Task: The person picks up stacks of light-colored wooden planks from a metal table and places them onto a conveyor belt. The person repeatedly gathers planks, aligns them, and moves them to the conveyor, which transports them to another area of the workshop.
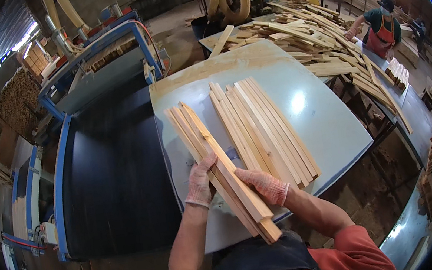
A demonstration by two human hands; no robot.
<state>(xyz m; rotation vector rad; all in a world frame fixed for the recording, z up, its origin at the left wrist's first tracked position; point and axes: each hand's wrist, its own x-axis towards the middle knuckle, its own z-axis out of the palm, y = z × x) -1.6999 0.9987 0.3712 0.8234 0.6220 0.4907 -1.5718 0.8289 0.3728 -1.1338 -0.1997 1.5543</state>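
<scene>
Both my hands, in knitted work gloves, are closed round a small bundle of wooden strips [225,169], tilted with its near end toward my apron. On the bundle's left side my left hand [200,182] grips it. From the right, my right hand [264,184] holds it nearer its lower end, thumb on the top strip. Beside the bundle lies a row of several pale wooden strips [265,134], side by side on the light metal-topped table [322,115]. My fingers under the bundle are mostly hidden.
A wide black conveyor belt [117,170] in a blue frame adjoins the table's left edge. Behind the table is a loose heap of boards [301,36]. At the far right a person in a red apron [380,34] stands by another bench [424,132] with wood on it.
</scene>
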